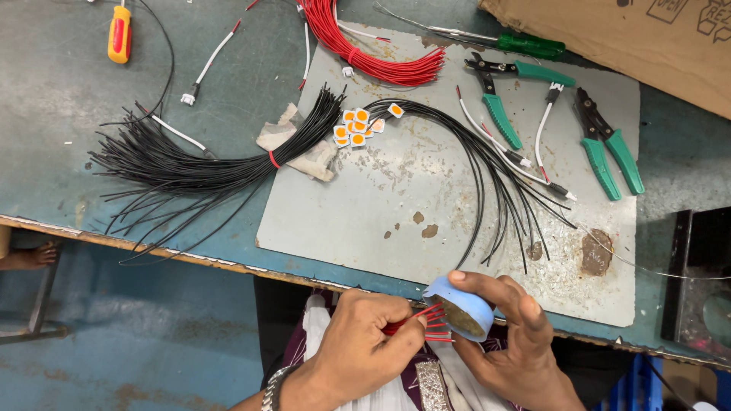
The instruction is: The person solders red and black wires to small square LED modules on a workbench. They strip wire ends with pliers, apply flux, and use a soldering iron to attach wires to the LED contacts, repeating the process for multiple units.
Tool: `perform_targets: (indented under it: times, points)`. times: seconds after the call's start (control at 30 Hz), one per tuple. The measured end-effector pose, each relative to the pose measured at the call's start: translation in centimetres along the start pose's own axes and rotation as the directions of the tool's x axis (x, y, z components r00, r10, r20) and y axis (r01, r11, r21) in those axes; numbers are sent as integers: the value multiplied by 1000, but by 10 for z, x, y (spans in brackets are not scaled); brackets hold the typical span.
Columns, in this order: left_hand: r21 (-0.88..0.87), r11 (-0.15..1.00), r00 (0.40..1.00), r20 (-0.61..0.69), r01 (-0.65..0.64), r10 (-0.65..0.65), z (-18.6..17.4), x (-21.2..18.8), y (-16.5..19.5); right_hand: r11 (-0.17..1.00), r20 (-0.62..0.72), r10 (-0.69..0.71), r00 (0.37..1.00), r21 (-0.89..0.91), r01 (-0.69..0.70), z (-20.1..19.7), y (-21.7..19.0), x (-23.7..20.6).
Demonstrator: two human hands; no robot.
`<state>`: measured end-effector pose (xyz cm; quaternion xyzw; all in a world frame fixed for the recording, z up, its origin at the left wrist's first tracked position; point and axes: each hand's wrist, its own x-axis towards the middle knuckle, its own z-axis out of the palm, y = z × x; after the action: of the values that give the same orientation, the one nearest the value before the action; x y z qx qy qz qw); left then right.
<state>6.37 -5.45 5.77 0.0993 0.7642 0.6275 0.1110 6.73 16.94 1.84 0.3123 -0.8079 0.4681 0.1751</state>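
Wires, short and red [426, 323], sit pinched in your left hand [365, 342], their stripped tips pointing right into the small blue tin [459, 307] that your right hand [514, 335] grips by its rim, both just off the near edge of the desk [61, 99]. On the grey mat [381, 221] farther out lie a fanned black wire bundle [205, 171], small orange-centred white squares [358, 125], a red wire coil [365, 49], and green-handled pliers [605, 144] at far right.
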Motion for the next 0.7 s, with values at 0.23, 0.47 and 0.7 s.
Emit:
perform_targets:
  times: [0.23, 0.47, 0.7]
  points:
    - [0, 1000, 1000, 8, 5, -5, 1, 0, 0, 1000, 19, 13, 1000, 13, -13, 0, -3, -1]
    - [-1, 1000, 1000, 17, -15, 15, 1, 0, 1, 999, 20, 26, 999, -22, -26, -3, -2, 0]
    - [6, 1000, 1000, 21, 3, -3, 1, 0, 2, 987, -15, 37, 999, -158, -39, -9, 1, -1]
